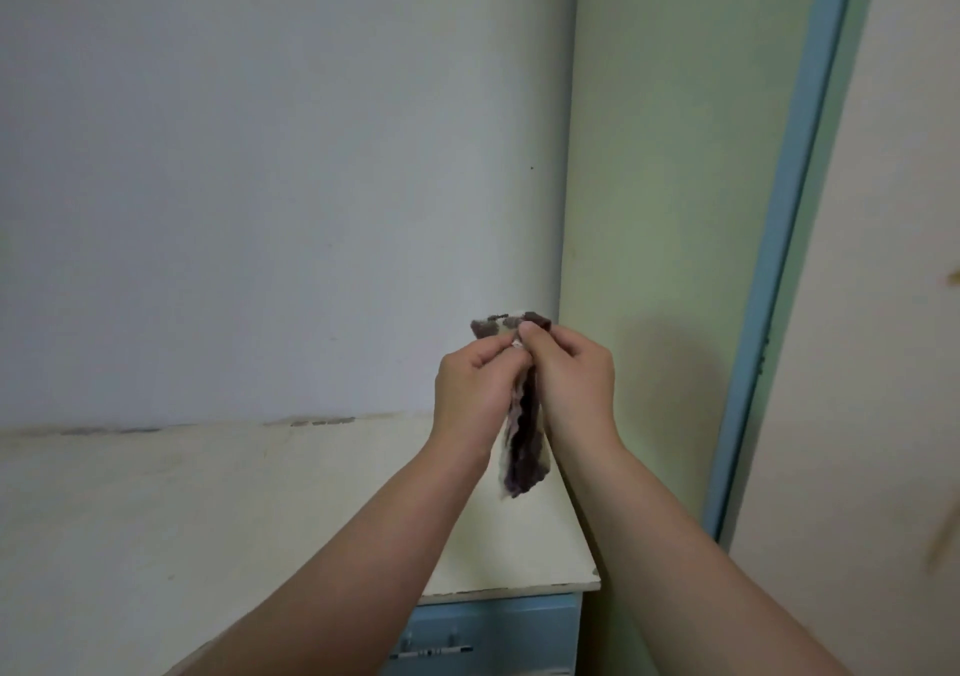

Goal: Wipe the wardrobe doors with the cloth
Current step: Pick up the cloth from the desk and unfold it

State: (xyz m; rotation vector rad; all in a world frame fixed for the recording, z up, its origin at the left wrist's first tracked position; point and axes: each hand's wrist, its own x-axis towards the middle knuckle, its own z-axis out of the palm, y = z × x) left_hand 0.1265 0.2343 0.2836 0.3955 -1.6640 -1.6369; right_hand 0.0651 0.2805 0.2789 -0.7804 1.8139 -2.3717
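two bare forearms come up from the bottom edge, the left forearm (pixel 363 545) and the right forearm (pixel 675 545), and meet at the middle of the view. the left hand (pixel 475 389) and the right hand (pixel 571 379) are held close together, knuckles nearly touching. between them is one cloth (pixel 524 447), dark purple-brown with pale patches. both hands pinch its top edge, the fingers (pixel 498 350) of each curled in tight on the fabric. a short bit of cloth sticks up above the hands and the rest hangs down between the wrists in a narrow folded strip, touching nothing else.

below and behind the hands is one cream counter (pixel 208 493), scuffed along its back edge. under its right corner is a blue drawer front (pixel 493 628) with one dark bar handle (pixel 431 650). behind the counter is a pale grey wall (pixel 260 156), and to its right a green wall (pixel 675 156). further right is one blue upright frame (pixel 779 260), with a cream panel (pixel 883 312) beside it. whether that panel is a wardrobe door i cannot tell.
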